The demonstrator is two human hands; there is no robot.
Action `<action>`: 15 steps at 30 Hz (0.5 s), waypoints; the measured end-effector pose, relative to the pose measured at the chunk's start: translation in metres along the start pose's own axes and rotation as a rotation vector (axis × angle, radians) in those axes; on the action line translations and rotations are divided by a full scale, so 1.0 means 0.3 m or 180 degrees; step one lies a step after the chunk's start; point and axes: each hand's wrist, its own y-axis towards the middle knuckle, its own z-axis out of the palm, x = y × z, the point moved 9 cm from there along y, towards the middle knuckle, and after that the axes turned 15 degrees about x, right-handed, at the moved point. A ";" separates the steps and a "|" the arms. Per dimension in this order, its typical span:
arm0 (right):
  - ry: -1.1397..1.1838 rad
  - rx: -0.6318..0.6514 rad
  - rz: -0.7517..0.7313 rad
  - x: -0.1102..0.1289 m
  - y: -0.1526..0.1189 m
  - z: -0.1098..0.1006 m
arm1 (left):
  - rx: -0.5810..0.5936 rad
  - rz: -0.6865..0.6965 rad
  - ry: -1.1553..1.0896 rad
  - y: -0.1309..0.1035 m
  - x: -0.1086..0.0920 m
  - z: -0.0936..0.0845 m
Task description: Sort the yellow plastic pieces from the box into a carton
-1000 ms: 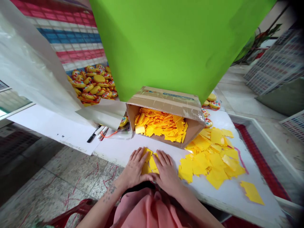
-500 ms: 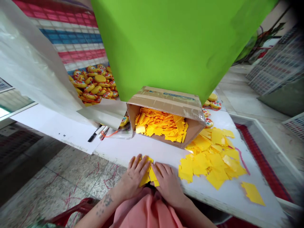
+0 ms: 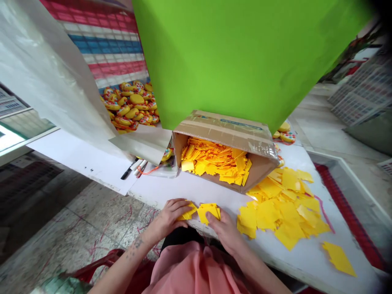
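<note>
The left hand (image 3: 172,214) and right hand (image 3: 227,230) grip yellow cards (image 3: 208,207) by the tabletop's (image 3: 150,189) edge, the right thumb (image 3: 213,219) on top, seemingly keeping its cards together.

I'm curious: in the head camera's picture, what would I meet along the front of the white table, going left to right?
Black pen → left hand → right hand, holding a small yellow stack → loose yellow pile → lone yellow piece.

Soft light, glare far left, blurry stretched edges, black upper-right corner
</note>
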 end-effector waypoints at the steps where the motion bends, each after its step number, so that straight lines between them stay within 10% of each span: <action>1: 0.0332 0.0080 -0.0009 0.000 0.015 0.025 | -0.0116 -0.0101 -0.0206 -0.001 0.015 -0.011; 7: 0.1356 0.0315 -0.0456 0.036 0.096 0.121 | -0.1396 -0.1030 -0.1891 0.045 0.063 -0.016; 15: 0.1326 -0.0316 -0.0891 0.071 0.010 -0.062 | -0.1652 -0.0619 -0.1926 0.271 -0.179 -0.024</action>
